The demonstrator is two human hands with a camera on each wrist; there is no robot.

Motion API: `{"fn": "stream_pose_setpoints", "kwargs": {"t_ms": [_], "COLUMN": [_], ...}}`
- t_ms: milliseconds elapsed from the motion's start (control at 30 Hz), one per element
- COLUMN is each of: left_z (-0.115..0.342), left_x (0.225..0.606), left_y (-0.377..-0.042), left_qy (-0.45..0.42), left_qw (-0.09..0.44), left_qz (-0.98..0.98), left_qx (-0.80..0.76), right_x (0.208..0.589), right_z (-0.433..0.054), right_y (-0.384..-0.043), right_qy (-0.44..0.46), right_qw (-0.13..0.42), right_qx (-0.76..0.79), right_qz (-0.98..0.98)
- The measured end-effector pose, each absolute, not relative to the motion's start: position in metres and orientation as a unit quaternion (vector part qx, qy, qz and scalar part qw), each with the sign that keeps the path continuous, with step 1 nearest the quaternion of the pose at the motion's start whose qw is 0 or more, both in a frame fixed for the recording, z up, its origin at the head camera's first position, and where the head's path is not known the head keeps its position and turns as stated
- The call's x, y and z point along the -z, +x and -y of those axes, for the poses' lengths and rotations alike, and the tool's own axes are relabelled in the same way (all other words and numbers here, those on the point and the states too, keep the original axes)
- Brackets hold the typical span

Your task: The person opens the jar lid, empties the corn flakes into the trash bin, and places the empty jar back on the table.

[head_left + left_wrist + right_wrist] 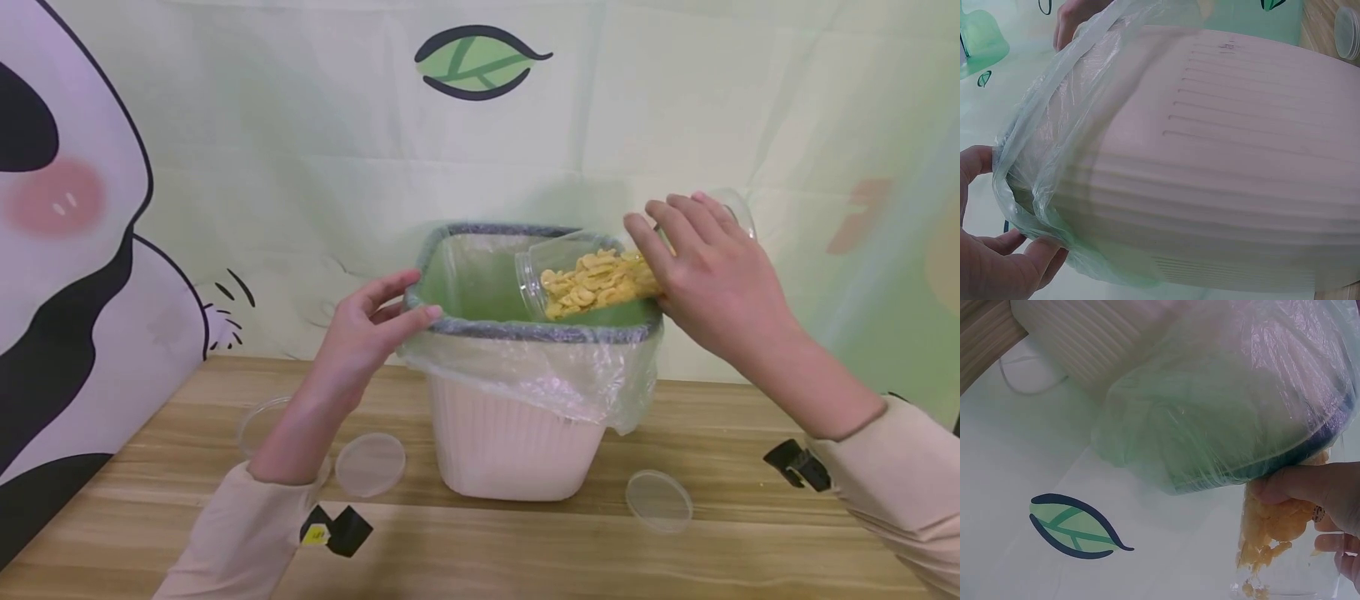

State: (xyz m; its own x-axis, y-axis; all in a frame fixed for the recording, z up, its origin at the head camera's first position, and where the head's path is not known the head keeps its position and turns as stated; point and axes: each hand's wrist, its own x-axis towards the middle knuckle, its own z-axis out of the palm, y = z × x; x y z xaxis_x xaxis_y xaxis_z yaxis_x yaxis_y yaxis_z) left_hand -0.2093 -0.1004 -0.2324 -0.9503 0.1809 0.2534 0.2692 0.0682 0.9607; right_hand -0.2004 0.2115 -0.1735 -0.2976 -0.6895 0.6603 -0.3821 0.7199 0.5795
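Observation:
A pale trash bin (517, 442), lined with a clear plastic bag (525, 367), stands upright on the wooden table. My left hand (367, 321) holds its left rim corner, thumb at the front edge and fingers on the side; the left wrist view shows these fingertips (1044, 250) against the bag. With my right hand (705, 267) I grip a clear plastic jar (555, 250), tilted over the bin's right rim, its mouth pointing left and down into the opening. Yellow flakes (592, 282) lie along the jar's lower side. The jar's base shows behind my fingers.
Clear round lids lie on the table (487, 558): one lid (371, 464) left of the bin, another lid (660, 500) to its right. Behind my left forearm a further clear round piece (258, 421) is partly hidden. A printed backdrop (337, 108) hangs close behind the bin.

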Motion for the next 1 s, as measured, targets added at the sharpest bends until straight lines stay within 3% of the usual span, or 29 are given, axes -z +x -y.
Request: {"fn": "stream_pose_setpoints", "kwargs": {"t_ms": [1000], "left_z": [0.0968], "left_x": [0.232], "left_y": [-0.2099], "left_qy": [-0.15], "left_qw": [0.031], "left_qz": [0.727], "left_qx": [0.67], "right_x": [0.1743], "right_z": [-0.2122], "right_y": [-0.2011], "right_qy": [0.351], "right_qw": [0.499], "right_qx": [0.184], "right_qz": [0.771]}}
